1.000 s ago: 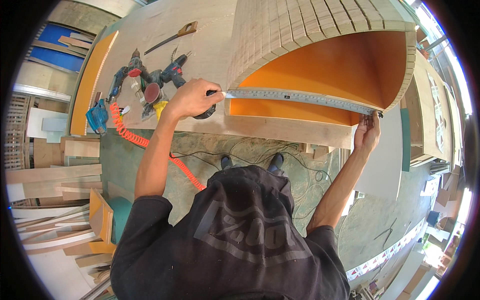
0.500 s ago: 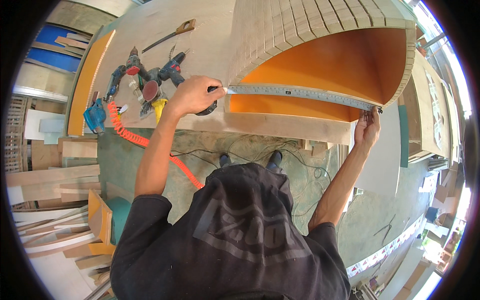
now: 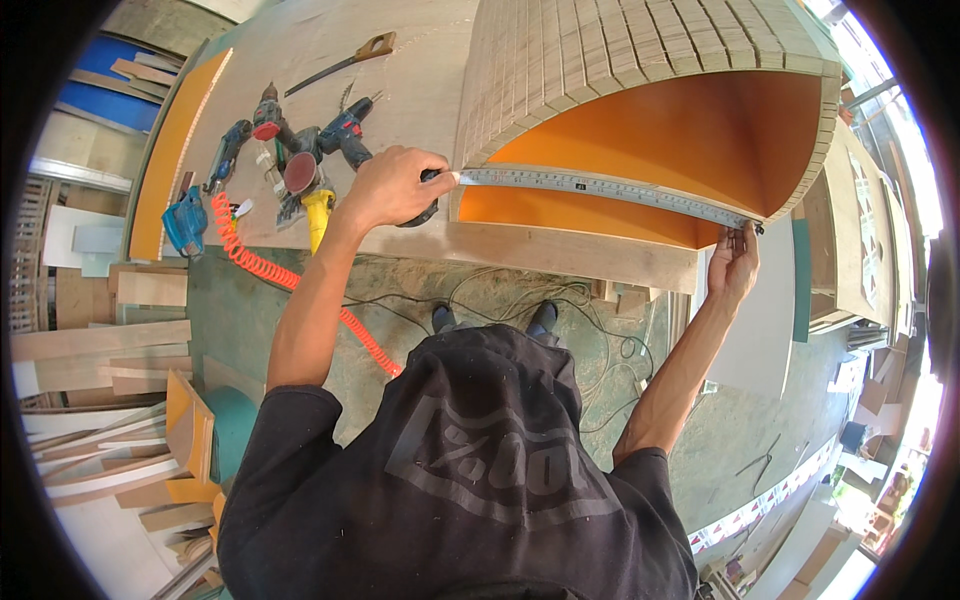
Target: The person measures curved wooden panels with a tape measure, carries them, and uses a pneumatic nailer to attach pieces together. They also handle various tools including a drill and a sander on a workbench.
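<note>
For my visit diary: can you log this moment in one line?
left hand: holds tape case | right hand: at tape end | tape: across box opening

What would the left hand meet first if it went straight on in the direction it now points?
Beyond the tape measure it holds, the left hand would probably meet the left front edge of the curved wooden box. Depth is unclear, so it might pass above.

Free orange cavity (image 3: 680, 130) behind the tape measure (image 3: 620, 191)
</note>
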`<action>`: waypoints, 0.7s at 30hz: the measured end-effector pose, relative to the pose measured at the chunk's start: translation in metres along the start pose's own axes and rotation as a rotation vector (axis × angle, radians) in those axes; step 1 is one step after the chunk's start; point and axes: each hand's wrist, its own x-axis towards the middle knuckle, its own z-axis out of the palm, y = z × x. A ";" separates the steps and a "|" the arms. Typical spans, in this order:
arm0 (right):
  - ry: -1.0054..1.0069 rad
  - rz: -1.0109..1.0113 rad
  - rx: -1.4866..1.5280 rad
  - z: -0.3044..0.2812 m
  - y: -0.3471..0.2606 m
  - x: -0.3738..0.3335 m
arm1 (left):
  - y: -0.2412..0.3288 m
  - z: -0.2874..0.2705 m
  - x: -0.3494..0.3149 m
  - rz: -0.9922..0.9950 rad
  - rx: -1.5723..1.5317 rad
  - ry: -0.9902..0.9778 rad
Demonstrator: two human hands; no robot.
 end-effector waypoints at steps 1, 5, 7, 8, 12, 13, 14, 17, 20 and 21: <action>0.008 0.000 -0.003 0.002 0.000 -0.001 | 0.000 0.000 0.000 0.009 0.002 0.000; 0.025 -0.006 -0.010 0.007 -0.001 -0.004 | 0.001 -0.003 0.001 -0.011 -0.026 -0.040; 0.026 -0.008 -0.015 0.010 -0.001 -0.006 | 0.001 -0.004 0.001 -0.022 -0.030 -0.060; 0.028 -0.009 -0.019 0.011 -0.002 -0.007 | -0.001 -0.003 0.001 -0.009 -0.030 -0.042; 0.014 0.000 -0.022 0.008 -0.002 -0.005 | -0.005 0.001 0.002 0.007 -0.017 -0.005; 0.016 0.000 -0.024 0.007 -0.002 -0.005 | -0.004 0.001 0.002 0.003 -0.011 -0.006; 0.019 0.001 -0.026 0.007 -0.002 -0.005 | -0.004 0.001 0.003 0.002 -0.013 -0.012; 0.018 -0.007 -0.027 0.009 -0.003 -0.006 | -0.004 0.001 0.004 0.004 -0.018 -0.030; 0.012 -0.003 -0.023 0.012 -0.002 -0.008 | -0.004 0.001 0.003 -0.001 -0.014 -0.037; 0.011 0.000 -0.022 0.011 -0.002 -0.007 | -0.004 0.001 0.003 -0.003 -0.011 -0.038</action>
